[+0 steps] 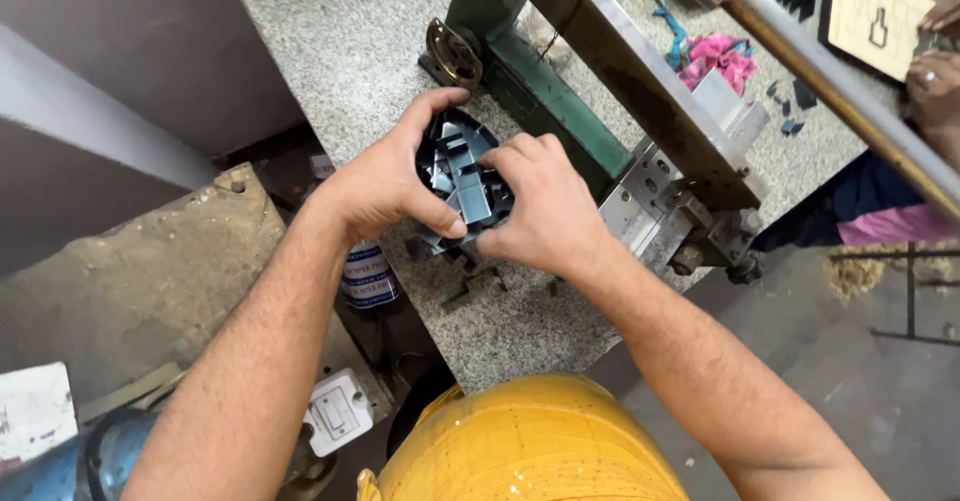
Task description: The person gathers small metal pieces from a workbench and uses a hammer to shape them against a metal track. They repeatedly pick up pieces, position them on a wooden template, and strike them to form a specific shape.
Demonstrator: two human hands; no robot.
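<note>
Both hands together over the granite bench (340, 51), cupped around one pile of blue-grey metal clips (462, 176). Left hand (385, 181) wraps the pile from the far-left side, thumb across the near edge, fingers curled over the top. Right hand (540, 211) closes in from the right, fingers pressed on the pile. Clip count: too many and too overlapped to count, probably a dozen or more. Two or three loose clips (470, 283) lie on the bench just below the hands.

One green press (540, 91) stands just behind the pile, its steel die block (650, 201) just right of the right hand. One long lever bar (840, 91) runs off top right. One pink rag (715, 56) behind the press, a few dark offcuts (795, 111) near it. One white switch (338, 411) below the bench edge, left. Another person's hand (935, 81) shows at the right edge, beside one card template (875, 11).
</note>
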